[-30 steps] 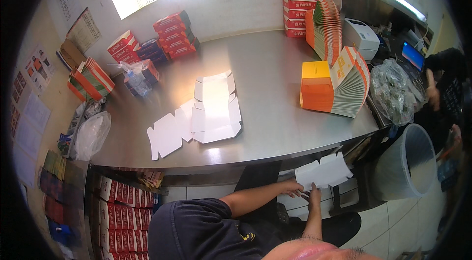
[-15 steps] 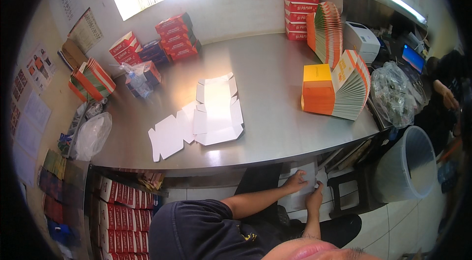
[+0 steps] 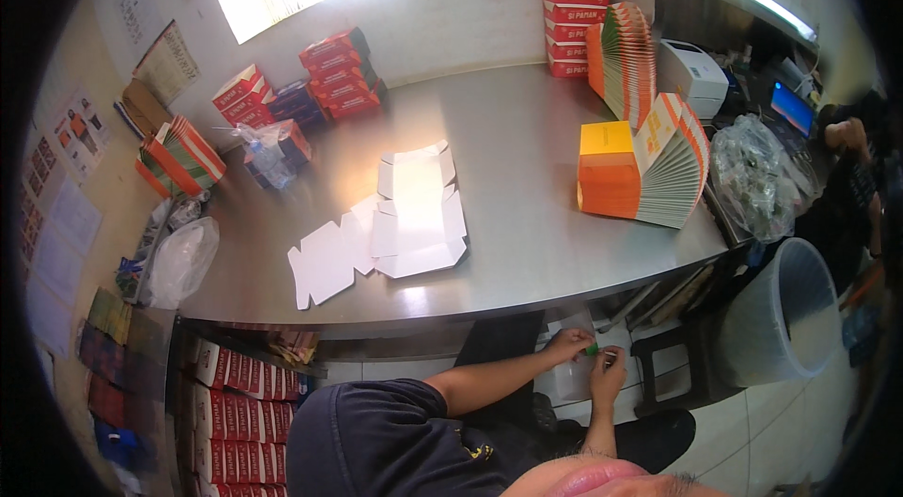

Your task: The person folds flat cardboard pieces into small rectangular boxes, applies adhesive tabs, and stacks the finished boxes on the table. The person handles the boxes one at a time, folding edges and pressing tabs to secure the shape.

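Observation:
Below the table's front edge, over my lap, my two hands are close together. My left hand (image 3: 569,347) is closed, its fingertips pinching a small green object (image 3: 592,347) too small to name. My right hand (image 3: 609,367) faces it with curled fingers at the object's other side; whether it grips too is hard to make out. A whitish, box-like thing (image 3: 572,380) shows beneath the hands, partly hidden by them. On the steel table (image 3: 527,243) lie flat, unfolded white carton blanks (image 3: 419,215), partly overlapping.
Fanned stacks of orange cartons (image 3: 611,182) stand at the table's right, beside a clear plastic bag (image 3: 752,177). Red boxes (image 3: 574,3) are piled at the back, more (image 3: 240,422) under the table. A translucent bin (image 3: 776,309) and black stool (image 3: 677,365) are right of my hands; another person's hand (image 3: 847,135) is farther right.
The small green object now shows between my hands. My left fingers have drawn together on it, and my right hand has curled and shifted slightly. Items on the table have stayed put.

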Motion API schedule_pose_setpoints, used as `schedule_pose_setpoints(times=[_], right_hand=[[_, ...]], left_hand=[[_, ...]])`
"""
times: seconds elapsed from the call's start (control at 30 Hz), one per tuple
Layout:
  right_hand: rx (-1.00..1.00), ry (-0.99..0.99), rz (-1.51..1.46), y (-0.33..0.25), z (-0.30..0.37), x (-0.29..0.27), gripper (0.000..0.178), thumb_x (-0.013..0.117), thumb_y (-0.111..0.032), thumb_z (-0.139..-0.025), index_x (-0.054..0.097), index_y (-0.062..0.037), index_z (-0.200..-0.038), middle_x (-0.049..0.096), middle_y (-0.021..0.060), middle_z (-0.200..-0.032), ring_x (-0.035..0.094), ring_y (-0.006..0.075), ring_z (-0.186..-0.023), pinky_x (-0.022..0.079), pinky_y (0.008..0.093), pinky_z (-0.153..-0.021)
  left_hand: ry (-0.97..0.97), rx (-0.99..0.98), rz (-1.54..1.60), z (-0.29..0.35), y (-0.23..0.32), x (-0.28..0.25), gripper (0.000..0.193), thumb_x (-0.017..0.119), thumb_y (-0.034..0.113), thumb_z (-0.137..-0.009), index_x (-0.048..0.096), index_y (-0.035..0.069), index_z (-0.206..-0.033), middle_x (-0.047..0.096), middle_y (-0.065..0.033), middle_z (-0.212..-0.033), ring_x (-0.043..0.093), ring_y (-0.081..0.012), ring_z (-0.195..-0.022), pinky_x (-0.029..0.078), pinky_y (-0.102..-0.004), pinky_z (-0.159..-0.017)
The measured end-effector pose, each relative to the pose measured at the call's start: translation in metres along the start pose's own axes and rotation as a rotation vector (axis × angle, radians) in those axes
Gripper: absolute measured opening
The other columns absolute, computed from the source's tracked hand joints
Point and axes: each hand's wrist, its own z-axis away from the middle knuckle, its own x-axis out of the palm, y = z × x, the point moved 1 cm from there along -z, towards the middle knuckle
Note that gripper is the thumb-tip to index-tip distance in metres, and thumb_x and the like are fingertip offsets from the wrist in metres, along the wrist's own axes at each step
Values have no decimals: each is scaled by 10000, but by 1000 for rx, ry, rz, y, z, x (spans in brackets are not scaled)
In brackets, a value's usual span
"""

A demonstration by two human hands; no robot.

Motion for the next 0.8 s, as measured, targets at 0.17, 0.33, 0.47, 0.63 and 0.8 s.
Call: schedule_pose_setpoints(times=[0.17,0.33,0.47,0.63,0.8], right_hand=[[147,151,-23,33,-11,-8,257,710,-229,-915,614,7,-874,665,152,-717,652,274,-670,486,390,-649],[169,221,-188,54,-16,16,330,761,-227,-851,614,30,-708,639,131,-659,575,207,-596,479,374,-629],[204,206,-214,38,-21,15,303,752,-196,-834,628,38,-687,634,121,-626,579,192,-600,477,359,-621],[195,208,-271,37,-10,6,280,741,-192,-842,644,36,-711,660,114,-650,598,181,-614,479,353,-621],[167,257,-490,50,-18,10,220,749,-213,-864,756,5,-888,738,125,-825,683,186,-750,528,332,-716]], left_hand=[[-165,-122,43,-3,-6,11,380,724,384,-933,672,84,-1162,695,-21,-1060,653,-114,-890,550,-267,-657],[-126,-245,72,-10,-15,-6,415,771,391,-898,663,126,-1199,679,6,-1032,652,-115,-945,561,-287,-762],[-148,-224,185,-9,-7,-11,393,740,358,-931,642,125,-1233,658,7,-1098,649,-121,-991,565,-300,-821],[-178,-184,149,0,-6,1,439,704,331,-960,592,76,-1299,638,-26,-1160,643,-159,-1058,547,-345,-935],[-242,-46,-84,-8,9,17,390,628,261,-1006,551,35,-1314,628,-79,-1218,640,-218,-1096,549,-389,-942]])
